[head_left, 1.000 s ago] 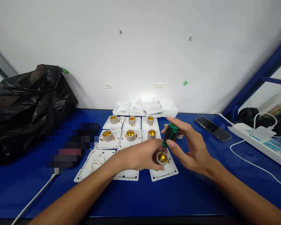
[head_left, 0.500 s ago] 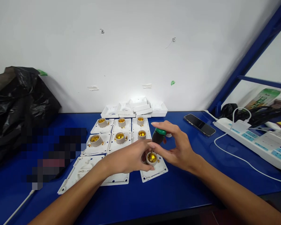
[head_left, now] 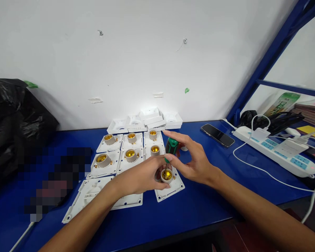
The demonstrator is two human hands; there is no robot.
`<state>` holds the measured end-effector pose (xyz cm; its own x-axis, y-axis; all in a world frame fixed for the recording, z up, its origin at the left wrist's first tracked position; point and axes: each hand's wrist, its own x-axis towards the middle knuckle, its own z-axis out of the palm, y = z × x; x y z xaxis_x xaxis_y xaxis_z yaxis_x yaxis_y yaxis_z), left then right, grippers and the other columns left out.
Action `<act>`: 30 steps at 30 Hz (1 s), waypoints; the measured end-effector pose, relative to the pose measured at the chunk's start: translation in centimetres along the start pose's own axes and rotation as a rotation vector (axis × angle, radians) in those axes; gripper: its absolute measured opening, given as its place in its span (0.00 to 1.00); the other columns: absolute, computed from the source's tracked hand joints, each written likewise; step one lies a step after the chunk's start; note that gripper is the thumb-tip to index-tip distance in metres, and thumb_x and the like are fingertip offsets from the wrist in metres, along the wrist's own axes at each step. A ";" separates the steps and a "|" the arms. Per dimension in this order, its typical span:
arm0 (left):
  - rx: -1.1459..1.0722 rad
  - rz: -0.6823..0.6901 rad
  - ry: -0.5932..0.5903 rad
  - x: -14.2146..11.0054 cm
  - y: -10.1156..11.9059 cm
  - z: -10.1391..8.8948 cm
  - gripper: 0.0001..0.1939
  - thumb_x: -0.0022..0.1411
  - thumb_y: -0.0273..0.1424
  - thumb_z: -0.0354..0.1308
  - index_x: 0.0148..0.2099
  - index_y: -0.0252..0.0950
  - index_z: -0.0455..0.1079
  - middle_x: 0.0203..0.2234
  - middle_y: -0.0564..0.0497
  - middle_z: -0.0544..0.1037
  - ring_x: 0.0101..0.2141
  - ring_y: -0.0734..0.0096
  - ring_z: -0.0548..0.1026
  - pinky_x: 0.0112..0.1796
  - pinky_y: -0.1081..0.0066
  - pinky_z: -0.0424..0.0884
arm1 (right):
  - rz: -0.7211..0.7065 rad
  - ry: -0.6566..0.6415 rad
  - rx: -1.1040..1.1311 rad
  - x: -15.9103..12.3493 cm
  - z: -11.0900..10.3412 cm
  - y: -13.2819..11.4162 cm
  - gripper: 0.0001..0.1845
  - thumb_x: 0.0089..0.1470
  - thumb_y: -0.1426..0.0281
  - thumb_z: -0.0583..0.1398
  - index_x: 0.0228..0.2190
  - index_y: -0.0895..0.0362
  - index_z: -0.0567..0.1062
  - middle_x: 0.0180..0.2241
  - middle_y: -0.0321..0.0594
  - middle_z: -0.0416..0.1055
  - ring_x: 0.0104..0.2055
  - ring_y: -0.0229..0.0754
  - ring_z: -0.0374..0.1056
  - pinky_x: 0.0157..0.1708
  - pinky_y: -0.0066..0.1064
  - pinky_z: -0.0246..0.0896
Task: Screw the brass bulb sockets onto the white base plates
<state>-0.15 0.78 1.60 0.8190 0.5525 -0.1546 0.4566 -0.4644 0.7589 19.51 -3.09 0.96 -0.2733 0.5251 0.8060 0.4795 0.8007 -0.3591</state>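
Observation:
My right hand (head_left: 193, 159) is closed around the green and black handle of a screwdriver (head_left: 171, 147). The shaft points down into a lamp socket (head_left: 167, 176) with a brass-coloured threaded inside. That socket sits on a white square plate (head_left: 170, 191) near the table's front. My left hand (head_left: 147, 175) grips the socket's rim between thumb and fingers; its far fingers are partly hidden. Left of and behind my hands, several more white plates carry sockets, such as the socket (head_left: 131, 155). Nearer my left forearm lies a bare white plate (head_left: 90, 191).
White square covers (head_left: 152, 119) are heaped against the wall. At the right are a phone (head_left: 217, 135), a power strip (head_left: 275, 148) and white cables. A black plastic bag (head_left: 18, 129) stands at the left, near a blurred-out object (head_left: 52, 189) with a cable.
The screwdriver handle has turned and stands more upright in my right hand. My left hand keeps its hold on the socket. The whole view has shifted slightly.

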 end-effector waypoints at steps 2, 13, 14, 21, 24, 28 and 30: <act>0.026 -0.015 -0.008 0.0 0.1 0.0 0.13 0.59 0.39 0.65 0.39 0.37 0.67 0.34 0.53 0.69 0.31 0.70 0.68 0.32 0.67 0.67 | 0.011 0.041 -0.008 -0.1 0.0 0.1 0.30 0.60 0.69 0.65 0.61 0.47 0.65 0.46 0.38 0.76 0.30 0.37 0.68 0.26 0.34 0.66; -0.009 -0.017 -0.015 0.0 0.0 0.1 0.14 0.58 0.38 0.65 0.40 0.38 0.66 0.32 0.55 0.70 0.29 0.71 0.68 0.30 0.68 0.66 | 0.002 0.018 -0.046 -0.2 -0.1 -0.1 0.29 0.59 0.71 0.65 0.60 0.48 0.66 0.43 0.37 0.77 0.32 0.39 0.70 0.27 0.35 0.68; -0.015 -0.008 -0.020 0.0 0.0 0.1 0.13 0.59 0.38 0.65 0.39 0.38 0.66 0.32 0.55 0.69 0.29 0.72 0.68 0.31 0.69 0.65 | -0.008 0.015 -0.046 -0.2 -0.1 -0.2 0.29 0.59 0.71 0.65 0.60 0.48 0.66 0.43 0.37 0.77 0.32 0.39 0.70 0.27 0.35 0.68; 0.007 0.041 -0.023 0.1 -0.3 0.0 0.15 0.58 0.38 0.67 0.39 0.38 0.65 0.33 0.54 0.69 0.31 0.71 0.69 0.34 0.68 0.66 | -0.038 -0.020 -0.081 -0.2 -0.5 -0.3 0.31 0.59 0.73 0.64 0.61 0.47 0.65 0.44 0.38 0.77 0.36 0.43 0.74 0.29 0.37 0.73; 0.010 0.033 -0.009 0.1 -0.3 0.1 0.17 0.57 0.38 0.67 0.43 0.38 0.67 0.34 0.54 0.70 0.33 0.69 0.69 0.34 0.67 0.67 | -0.026 -0.011 -0.069 -0.3 -0.6 -0.3 0.32 0.58 0.73 0.64 0.61 0.47 0.65 0.46 0.38 0.77 0.38 0.43 0.75 0.31 0.37 0.74; 0.007 0.039 -0.024 0.2 -0.3 0.1 0.15 0.58 0.36 0.67 0.44 0.37 0.68 0.33 0.54 0.71 0.32 0.70 0.70 0.34 0.68 0.67 | 0.012 -0.012 -0.032 -0.4 -0.5 -0.2 0.32 0.58 0.73 0.65 0.61 0.47 0.66 0.50 0.39 0.76 0.38 0.42 0.75 0.32 0.36 0.74; 0.008 0.040 -0.027 0.3 -0.3 0.1 0.15 0.58 0.36 0.67 0.43 0.37 0.68 0.33 0.54 0.71 0.32 0.69 0.70 0.34 0.68 0.67 | 0.013 -0.019 -0.025 -0.4 -0.5 -0.1 0.33 0.57 0.73 0.66 0.61 0.47 0.66 0.52 0.40 0.76 0.38 0.41 0.75 0.32 0.35 0.74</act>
<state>-0.04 1.00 1.31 0.8456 0.5147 -0.1415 0.4261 -0.4912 0.7597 20.01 -3.47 0.93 -0.2828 0.5406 0.7923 0.5037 0.7866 -0.3570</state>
